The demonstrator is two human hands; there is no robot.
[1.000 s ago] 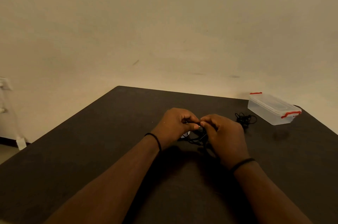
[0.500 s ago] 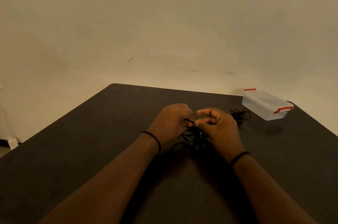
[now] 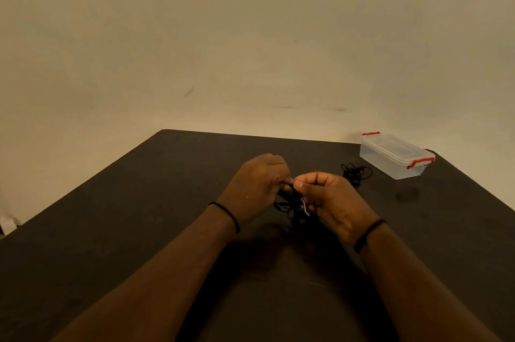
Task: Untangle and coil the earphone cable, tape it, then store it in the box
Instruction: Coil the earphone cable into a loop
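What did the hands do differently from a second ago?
The right hand turned its thumb toward the left hand and lifted the tangled black earphone cable a little off the dark table; a small light piece now shows among the strands. Both hands still pinch the cable. The second black cable bundle and the lidded clear plastic box with red clips stayed put.

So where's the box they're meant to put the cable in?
The box sits at the table's far right corner in the head view, lid on, with a second tangle of cable lying just to its left.
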